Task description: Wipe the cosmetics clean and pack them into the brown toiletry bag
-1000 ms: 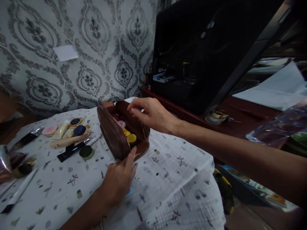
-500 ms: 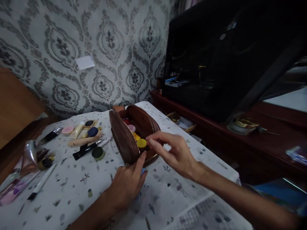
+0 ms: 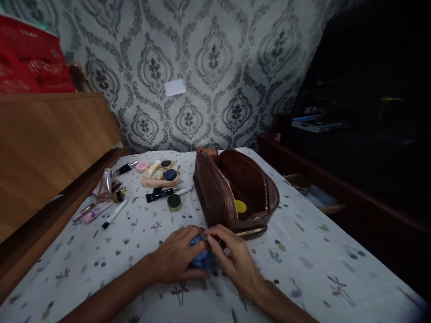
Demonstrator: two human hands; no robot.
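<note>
Though boxy, round-cornered leathery bag (image 3: 214, 197)

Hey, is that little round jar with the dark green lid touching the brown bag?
Apart. The head view shows a plain strip of printed white cloth between the jar and the side of the bag.

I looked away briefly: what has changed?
The right hand moved from the opening of the brown bag toward the person, to the blue item. The left hand, around that item, took its forefinger off the bag's rim. The bag stays open, yellow lid inside.
</note>
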